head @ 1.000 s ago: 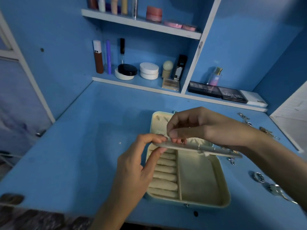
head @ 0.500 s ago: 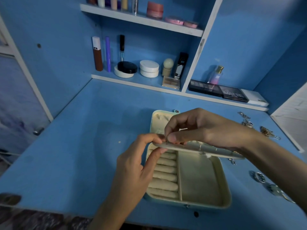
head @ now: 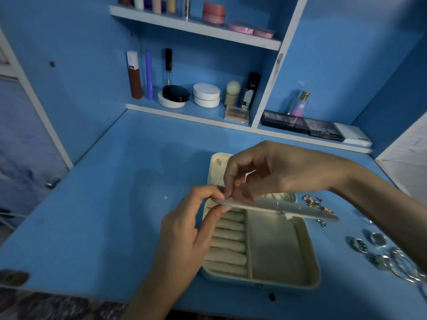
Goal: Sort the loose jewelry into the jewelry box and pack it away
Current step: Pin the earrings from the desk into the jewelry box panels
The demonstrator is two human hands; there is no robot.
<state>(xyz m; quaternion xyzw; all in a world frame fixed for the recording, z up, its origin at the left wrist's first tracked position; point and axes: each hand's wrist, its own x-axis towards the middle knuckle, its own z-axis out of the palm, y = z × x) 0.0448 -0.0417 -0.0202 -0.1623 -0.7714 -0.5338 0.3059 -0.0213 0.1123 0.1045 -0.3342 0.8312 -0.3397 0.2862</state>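
**Item: earring panel, held over open box**

- **Right fingers** (head: 233, 192): curled narrow, tips drawn together on the panel's (head: 288, 207) left end. Whether a small piece sits between the tips cannot be told.
- **Left fingers** (head: 216, 192): thumb beneath and forefinger above, pinching the same left end. They touch the right fingertips.
- **Panel**: flat, pale and thin, above the box (head: 261, 281) and clear of it. The long axis runs left to right across the box's far half, dipping a little to the right. The right end overhangs the box's right wall and nothing holds it.
- **Key relation**: both hands meet at the panel's left end, so any fitting or pinning happens there. The free right end may swing if the pinch loosens.
- **Right hand** (head: 284, 172): reaches in from the box's right, wrist arched, knuckles up, above the panel.
- **Left hand** (head: 184, 229): comes from the box's near-left, palm turned inward, below the panel's level.
- **Box**: open on the tabletop (head: 115, 204). Ring rolls (head: 228, 241) fill its left part, a plain compartment (head: 277, 248) its right, and the lid (head: 216, 165) lies back on the far side.
- **Loose jewelry**: earrings (head: 312, 202) just right of the box's far corner, and rings (head: 360, 244) further right. None is in the box yet.
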